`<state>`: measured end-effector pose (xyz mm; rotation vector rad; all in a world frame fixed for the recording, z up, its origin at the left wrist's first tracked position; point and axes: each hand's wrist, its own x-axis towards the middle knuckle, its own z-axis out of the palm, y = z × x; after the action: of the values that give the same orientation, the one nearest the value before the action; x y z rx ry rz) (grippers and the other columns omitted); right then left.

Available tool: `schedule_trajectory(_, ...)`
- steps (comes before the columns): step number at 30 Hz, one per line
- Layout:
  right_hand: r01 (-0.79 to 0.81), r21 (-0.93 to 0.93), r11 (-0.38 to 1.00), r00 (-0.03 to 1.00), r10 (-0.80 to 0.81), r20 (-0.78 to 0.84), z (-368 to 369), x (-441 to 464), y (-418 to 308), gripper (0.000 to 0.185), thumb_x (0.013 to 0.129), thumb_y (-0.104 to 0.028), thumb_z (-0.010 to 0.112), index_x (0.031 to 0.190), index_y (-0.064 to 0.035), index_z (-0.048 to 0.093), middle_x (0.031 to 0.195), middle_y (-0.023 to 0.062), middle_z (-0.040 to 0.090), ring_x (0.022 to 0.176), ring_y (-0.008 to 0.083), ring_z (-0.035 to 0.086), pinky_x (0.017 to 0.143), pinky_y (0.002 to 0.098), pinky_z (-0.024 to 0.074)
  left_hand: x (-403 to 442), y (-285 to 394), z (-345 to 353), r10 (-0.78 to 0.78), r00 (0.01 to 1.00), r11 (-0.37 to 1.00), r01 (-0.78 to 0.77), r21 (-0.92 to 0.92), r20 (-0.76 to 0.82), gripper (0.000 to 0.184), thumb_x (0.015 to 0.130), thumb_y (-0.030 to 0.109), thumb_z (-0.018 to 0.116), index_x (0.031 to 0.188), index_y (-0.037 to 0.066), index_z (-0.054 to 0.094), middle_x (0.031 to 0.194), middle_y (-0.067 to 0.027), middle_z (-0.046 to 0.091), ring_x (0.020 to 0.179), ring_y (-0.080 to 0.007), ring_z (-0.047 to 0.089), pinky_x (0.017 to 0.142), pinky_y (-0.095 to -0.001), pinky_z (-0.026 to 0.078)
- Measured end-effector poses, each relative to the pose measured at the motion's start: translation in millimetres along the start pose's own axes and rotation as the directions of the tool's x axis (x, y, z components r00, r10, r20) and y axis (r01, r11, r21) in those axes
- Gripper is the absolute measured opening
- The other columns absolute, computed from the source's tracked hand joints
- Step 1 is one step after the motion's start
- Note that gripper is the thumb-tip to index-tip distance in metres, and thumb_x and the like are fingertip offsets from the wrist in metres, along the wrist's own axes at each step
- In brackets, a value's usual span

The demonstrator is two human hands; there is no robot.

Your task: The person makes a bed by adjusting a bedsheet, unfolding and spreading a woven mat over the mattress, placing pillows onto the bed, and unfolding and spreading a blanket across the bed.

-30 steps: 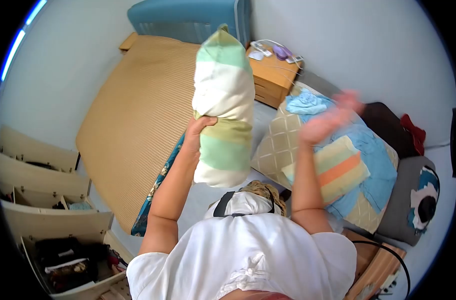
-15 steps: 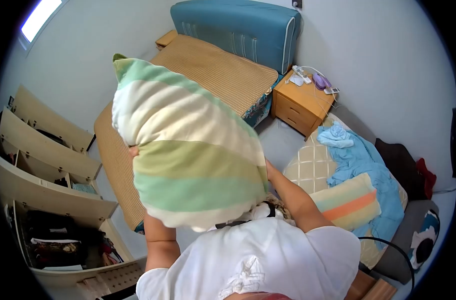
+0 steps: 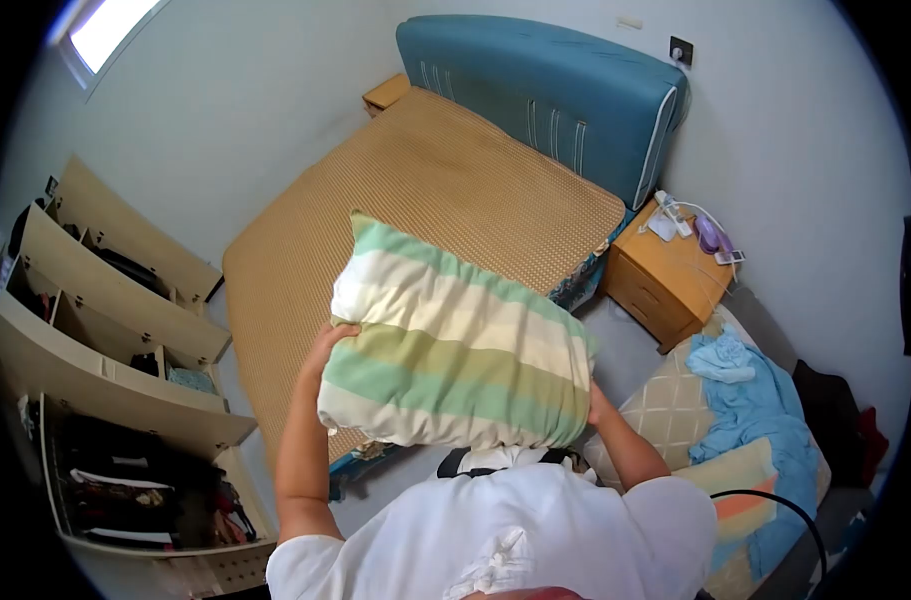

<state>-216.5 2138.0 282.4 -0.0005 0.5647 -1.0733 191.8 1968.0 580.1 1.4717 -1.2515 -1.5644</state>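
Observation:
A plump pillow (image 3: 455,355) with green, white, cream and olive stripes is held up in front of my body, tilted over the near side of the bed. My left hand (image 3: 337,340) is closed on its left edge, fingers over the top face. At the opposite short edge, my right hand (image 3: 597,405) grips the pillow, its fingers mostly hidden behind the fabric. Beyond the pillow lies the bed's woven tan mat (image 3: 395,175), which the pillow partly covers from view.
A blue headboard (image 3: 545,95) stands at the back. Right of the bed is a wooden nightstand (image 3: 655,280) with cables and a purple device (image 3: 710,235). A blue cloth (image 3: 760,400) and another striped pillow (image 3: 725,480) lie at right. Open wardrobe compartments (image 3: 145,480) line the left.
The pillow has come down and tipped flatter, with both hands still on its edges. My view has shifted, so more of the bed shows.

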Motion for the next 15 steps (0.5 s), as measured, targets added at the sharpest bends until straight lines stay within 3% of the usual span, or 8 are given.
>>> schedule_trajectory(3, -0.021, 0.065, 0.998, 0.998, 0.024, -0.056, -2, 24, -29, 0.046, 0.09, -0.036, 0.042, 0.122, -0.0029, 0.05, 0.114, 0.0144, 0.057, 0.096, 0.0235, 0.061, 0.082, 0.0357, 0.0509, 57, -17, -14, -0.142, 0.989, 0.979, 0.146, 0.14, -0.032, 0.057, 0.067, 0.02, 0.065, 0.116, -0.004, 0.049, 0.1, -0.0133, 0.059, 0.081, -0.026, 0.06, 0.075, -0.0347, 0.049)
schedule_trajectory(5, -0.041, 0.026, 0.999, 0.996, 0.043, -0.082, -11, 48, -41, 0.047, 0.089, -0.037, 0.044, 0.121, -0.0029, 0.05, 0.116, 0.0144, 0.057, 0.101, 0.0242, 0.059, 0.087, 0.0362, 0.0483, 96, -45, -23, -0.178, 0.984, 0.976, 0.176, 0.13, 0.006, 0.056, 0.066, 0.021, 0.066, 0.115, -0.003, 0.05, 0.098, -0.0127, 0.06, 0.083, -0.0264, 0.06, 0.077, -0.0349, 0.048)
schedule_trajectory(9, -0.102, -0.004, 0.995, 0.977, 0.099, -0.189, -19, 95, -60, 0.048, 0.086, -0.037, 0.049, 0.117, -0.0002, 0.052, 0.111, 0.0154, 0.059, 0.098, 0.0248, 0.06, 0.084, 0.0358, 0.0497, 153, -90, -26, -0.294, 0.956, 0.886, 0.275, 0.373, -0.005, 0.052, 0.063, 0.019, 0.065, 0.111, -0.001, 0.055, 0.099, -0.0149, 0.061, 0.089, -0.0262, 0.059, 0.081, -0.0346, 0.047)
schedule_trajectory(13, -0.044, -0.003, 0.999, 0.963, 0.042, -0.267, -22, 116, -79, 0.048, 0.084, -0.035, 0.054, 0.114, 0.0022, 0.053, 0.108, 0.0154, 0.06, 0.095, 0.0249, 0.061, 0.082, 0.0346, 0.0504, 188, -97, -9, -0.281, 0.959, 0.909, 0.257, 0.329, 0.026, 0.055, 0.062, 0.02, 0.065, 0.11, -0.006, 0.054, 0.1, -0.0166, 0.061, 0.087, -0.0276, 0.06, 0.077, -0.0364, 0.049)
schedule_trajectory(15, 0.026, -0.101, 0.995, 0.916, -0.064, -0.396, -6, 129, -107, 0.047, 0.084, -0.033, 0.054, 0.114, 0.0028, 0.053, 0.106, 0.0155, 0.061, 0.092, 0.0248, 0.062, 0.08, 0.0337, 0.0507, 228, -76, -4, -0.207, 0.978, 0.945, 0.195, 0.263, 0.019, 0.056, 0.062, 0.02, 0.065, 0.109, -0.007, 0.053, 0.099, -0.0167, 0.061, 0.087, -0.0283, 0.06, 0.077, -0.0366, 0.049)
